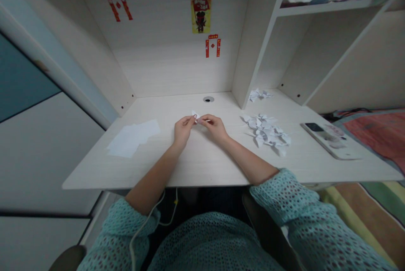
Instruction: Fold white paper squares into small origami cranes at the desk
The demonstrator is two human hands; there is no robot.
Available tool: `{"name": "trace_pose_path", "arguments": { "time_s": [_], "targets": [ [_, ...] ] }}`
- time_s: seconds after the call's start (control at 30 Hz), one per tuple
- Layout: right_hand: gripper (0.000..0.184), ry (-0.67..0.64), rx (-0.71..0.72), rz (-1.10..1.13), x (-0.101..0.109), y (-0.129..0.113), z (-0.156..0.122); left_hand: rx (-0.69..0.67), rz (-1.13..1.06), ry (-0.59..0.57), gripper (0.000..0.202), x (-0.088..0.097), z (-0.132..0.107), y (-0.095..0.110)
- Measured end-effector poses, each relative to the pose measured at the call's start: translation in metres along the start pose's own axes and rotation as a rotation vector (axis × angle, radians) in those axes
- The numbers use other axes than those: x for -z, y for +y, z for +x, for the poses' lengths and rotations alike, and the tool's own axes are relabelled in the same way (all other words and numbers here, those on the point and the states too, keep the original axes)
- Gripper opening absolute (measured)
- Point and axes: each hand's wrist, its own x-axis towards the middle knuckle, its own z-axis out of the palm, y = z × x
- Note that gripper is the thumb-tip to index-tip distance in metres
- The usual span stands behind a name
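Flat paper sheets [133,138] lay left on the surface [202,165]; left hand [182,130] and right hand [214,125] fingers pinched shut on a small folded paper [196,116] between them, tip up-left, long axis unclear; folded pieces [267,130] right.

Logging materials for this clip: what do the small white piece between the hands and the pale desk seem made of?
The small white folded piece looks like thin matte paper: sharp creases, pointed tip. The pale desk seems laminated board with a printed wood grain and faint sheen, though solid wood cannot be excluded.
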Motion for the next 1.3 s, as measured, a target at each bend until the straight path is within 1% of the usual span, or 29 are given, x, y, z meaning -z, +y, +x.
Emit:
{"name": "trace_pose_path", "arguments": {
  "time_s": [0.1,0.2,0.4,0.53,0.63,0.8,1.0,1.17,1.3],
  "targets": [
    [0.026,0.051,-0.045,0.05,-0.003,0.001,-0.001,-0.006,-0.022,-0.024,0.022,-0.001,-0.002,0.001],
    [0.027,0.104,-0.05,0.105,-0.004,-0.002,-0.003,-0.031,-0.003,-0.037,0.021,0.0,-0.003,0.001],
    [0.028,0.156,-0.096,0.113,-0.003,-0.002,-0.002,-0.066,0.038,-0.072,0.031,0.001,-0.003,0.001],
    [0.031,0.143,-0.128,0.178,-0.005,-0.001,-0.002,-0.093,0.011,-0.07,0.028,-0.001,-0.004,0.004],
    [0.031,0.125,-0.137,0.188,-0.006,-0.002,-0.002,-0.078,0.002,-0.039,0.027,-0.001,-0.004,0.005],
    [0.031,0.137,-0.142,0.226,-0.006,-0.004,-0.003,-0.072,0.027,0.01,0.026,-0.001,-0.003,0.004],
    [0.034,0.124,-0.213,0.304,-0.005,-0.002,-0.002,-0.139,0.057,0.058,0.025,0.0,-0.003,0.0],
    [0.038,0.107,-0.288,0.322,-0.002,-0.001,-0.002,-0.176,0.102,0.041,0.025,0.002,0.0,-0.009],
    [0.04,0.105,-0.296,0.278,-0.001,-0.002,-0.001,-0.132,0.091,0.0,0.021,0.003,0.002,-0.011]
  ]
}}
